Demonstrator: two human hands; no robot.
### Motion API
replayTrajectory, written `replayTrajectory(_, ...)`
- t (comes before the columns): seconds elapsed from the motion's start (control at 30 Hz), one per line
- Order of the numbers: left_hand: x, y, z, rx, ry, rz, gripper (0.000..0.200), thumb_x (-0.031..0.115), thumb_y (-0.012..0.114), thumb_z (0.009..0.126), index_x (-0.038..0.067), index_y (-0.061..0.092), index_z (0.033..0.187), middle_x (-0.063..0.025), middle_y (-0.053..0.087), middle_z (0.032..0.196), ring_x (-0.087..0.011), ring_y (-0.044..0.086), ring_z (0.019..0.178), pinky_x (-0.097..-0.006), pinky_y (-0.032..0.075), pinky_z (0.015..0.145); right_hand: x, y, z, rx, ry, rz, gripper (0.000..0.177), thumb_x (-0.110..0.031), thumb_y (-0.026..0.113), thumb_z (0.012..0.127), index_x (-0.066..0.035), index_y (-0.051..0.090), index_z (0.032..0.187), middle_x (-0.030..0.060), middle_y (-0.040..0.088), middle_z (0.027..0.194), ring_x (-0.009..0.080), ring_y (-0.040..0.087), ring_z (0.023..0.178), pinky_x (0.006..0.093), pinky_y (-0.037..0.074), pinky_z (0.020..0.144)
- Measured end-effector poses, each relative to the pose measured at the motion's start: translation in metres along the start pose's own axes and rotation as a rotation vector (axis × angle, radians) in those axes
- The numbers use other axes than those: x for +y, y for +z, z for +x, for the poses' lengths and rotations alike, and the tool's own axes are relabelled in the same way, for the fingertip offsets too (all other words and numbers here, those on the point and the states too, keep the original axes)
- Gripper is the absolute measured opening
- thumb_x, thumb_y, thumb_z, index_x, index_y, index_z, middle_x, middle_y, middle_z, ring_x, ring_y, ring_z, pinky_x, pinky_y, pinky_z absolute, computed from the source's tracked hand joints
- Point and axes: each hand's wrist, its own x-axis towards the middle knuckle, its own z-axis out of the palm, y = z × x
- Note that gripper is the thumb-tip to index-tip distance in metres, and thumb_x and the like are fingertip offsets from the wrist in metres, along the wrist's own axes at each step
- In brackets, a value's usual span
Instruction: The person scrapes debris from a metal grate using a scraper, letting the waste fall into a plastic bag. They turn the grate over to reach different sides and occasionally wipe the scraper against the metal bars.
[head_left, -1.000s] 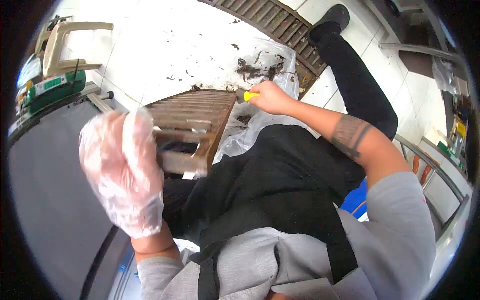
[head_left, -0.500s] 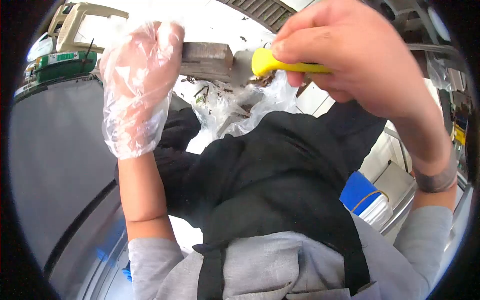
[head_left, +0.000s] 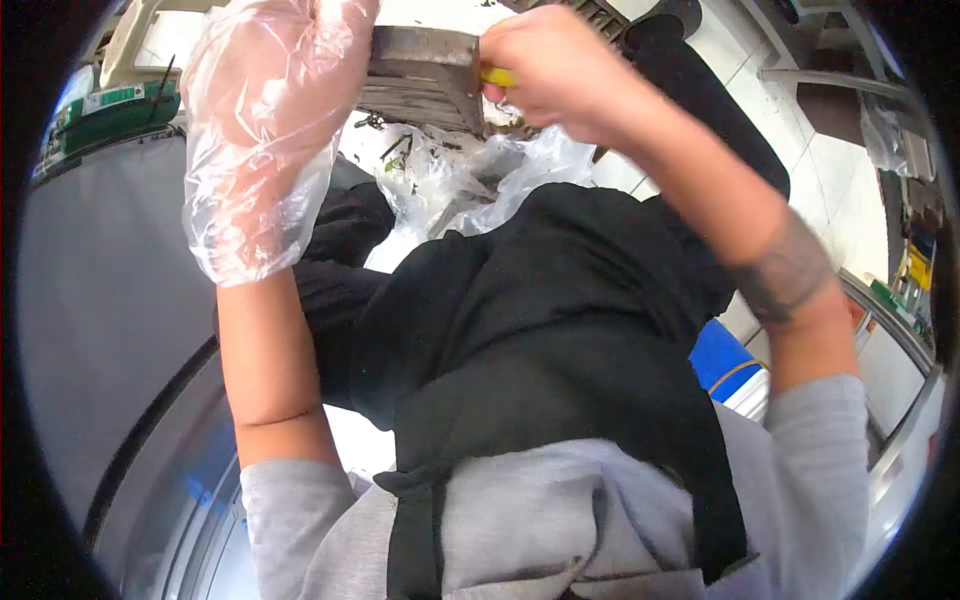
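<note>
Two hands at a slatted grate (head_left: 425,45), far side near plastic sheeting (head_left: 525,165), left hand (head_left: 275,110) gloved, grip unclear, right hand (head_left: 560,75) now farther off, closed around a yellow handle (head_left: 497,76) beside the grate's right edge.

Grey sleeves (head_left: 290,510), a black apron (head_left: 560,340), 1 glove (head_left: 262,150) (clear).

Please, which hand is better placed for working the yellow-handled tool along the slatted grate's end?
Probably the right hand: it grips the yellow-handled tool right at that end of the slatted grate. The left hand, in clear plastic glove, seems busy holding the grate's other side.
</note>
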Motion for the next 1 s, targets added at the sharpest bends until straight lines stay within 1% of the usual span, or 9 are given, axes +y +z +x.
replayTrajectory(0.1, 0.007, 0.023, 0.006, 0.221, -0.138, -0.155, 0.037, 0.027, 0.058, 0.097, -0.004, 0.064, 0.079, -0.0248, 0.058, 0.067, -0.0421, 0.061, 0.068, -0.0494, 0.045, 0.068, -0.038, -0.039, 0.007, -0.128, 0.621, 0.480, 0.027, -0.021, 0.066, 0.090, 0.004, 0.077, 0.095, 0.0159, 0.076, 0.080, 0.0229, 0.069, 0.066, 0.0376, 0.054, 0.066)
replayTrajectory(0.2, 0.005, 0.016, 0.010, 0.125, -0.199, -0.066, 0.039, 0.029, 0.058, 0.098, -0.003, 0.063, 0.078, -0.0268, 0.061, 0.072, -0.0458, 0.061, 0.073, -0.0519, 0.044, 0.068, -0.008, -0.072, -0.011, 0.006, 0.499, 0.222, 0.030, -0.023, 0.064, 0.087, 0.004, 0.076, 0.090, 0.0186, 0.070, 0.068, 0.0251, 0.065, 0.056, 0.0398, 0.052, 0.058)
replayTrajectory(0.37, -0.020, 0.036, 0.012, 0.161, -0.121, -0.041, 0.037, 0.028, 0.059, 0.098, -0.003, 0.063, 0.078, -0.0265, 0.061, 0.074, -0.0454, 0.061, 0.075, -0.0516, 0.044, 0.070, -0.010, -0.070, -0.055, -0.227, 0.726, 0.557, 0.028, -0.027, 0.065, 0.096, -0.004, 0.076, 0.109, -0.0021, 0.062, 0.070, 0.0017, 0.042, 0.050, 0.0212, 0.030, 0.045)
replayTrajectory(0.5, 0.024, 0.014, 0.004, 0.151, -0.267, -0.299, 0.024, 0.021, 0.062, 0.098, -0.001, 0.066, 0.092, -0.0187, 0.061, 0.078, -0.0387, 0.061, 0.076, -0.0490, 0.046, 0.070, -0.033, -0.067, -0.036, -0.148, 0.461, 0.285, 0.030, -0.027, 0.067, 0.092, -0.001, 0.076, 0.106, 0.0011, 0.066, 0.072, 0.0085, 0.053, 0.054, 0.0266, 0.042, 0.050)
replayTrajectory(0.57, -0.035, 0.035, -0.005, 0.204, 0.314, 0.584, 0.012, 0.012, 0.063, 0.096, 0.001, 0.066, 0.102, -0.0146, 0.060, 0.086, -0.0358, 0.060, 0.081, -0.0471, 0.048, 0.071, -0.050, -0.058, -0.010, -0.251, 0.573, 0.149, 0.030, -0.023, 0.064, 0.083, 0.006, 0.074, 0.084, 0.0280, 0.065, 0.070, 0.0345, 0.066, 0.059, 0.0442, 0.053, 0.062)
replayTrajectory(0.7, -0.053, 0.050, -0.005, 0.303, 0.388, 0.514, 0.016, 0.005, 0.064, 0.093, 0.004, 0.064, 0.109, -0.0145, 0.059, 0.093, -0.0356, 0.059, 0.087, -0.0464, 0.049, 0.072, 0.039, 0.056, -0.039, -0.241, 0.647, 0.278, 0.032, -0.025, 0.066, 0.081, 0.006, 0.072, 0.082, 0.0262, 0.066, 0.069, 0.0337, 0.064, 0.060, 0.0448, 0.052, 0.062)
replayTrajectory(0.8, -0.051, 0.046, -0.003, 0.415, 0.576, 0.756, 0.006, 0.007, 0.067, 0.095, 0.002, 0.063, 0.097, -0.0099, 0.057, 0.084, -0.0259, 0.058, 0.077, -0.0396, 0.048, 0.068, -0.010, -0.023, -0.029, -0.241, 0.804, 0.424, 0.024, -0.019, 0.065, 0.087, 0.003, 0.076, 0.082, 0.0184, 0.068, 0.065, 0.0213, 0.062, 0.054, 0.0350, 0.049, 0.053)
replayTrajectory(0.9, -0.035, 0.039, -0.004, 0.358, 0.471, 0.668, 0.007, 0.007, 0.067, 0.095, 0.002, 0.063, 0.096, -0.0093, 0.057, 0.083, -0.0248, 0.058, 0.077, -0.0389, 0.047, 0.068, 0.011, 0.015, -0.043, 0.048, 0.493, 0.453, 0.033, -0.028, 0.067, 0.090, 0.000, 0.077, 0.103, 0.0026, 0.065, 0.069, 0.0117, 0.058, 0.057, 0.0308, 0.047, 0.055)
replayTrajectory(1.0, -0.043, 0.050, 0.006, 0.358, 0.371, 0.583, 0.007, 0.008, 0.067, 0.095, 0.002, 0.063, 0.095, -0.0087, 0.056, 0.083, -0.0237, 0.057, 0.076, -0.0382, 0.047, 0.067, 0.043, 0.093, -0.048, -0.143, 0.648, 0.301, 0.028, -0.025, 0.064, 0.079, 0.001, 0.075, 0.079, 0.0222, 0.071, 0.075, 0.0366, 0.070, 0.070, 0.0451, 0.056, 0.073)
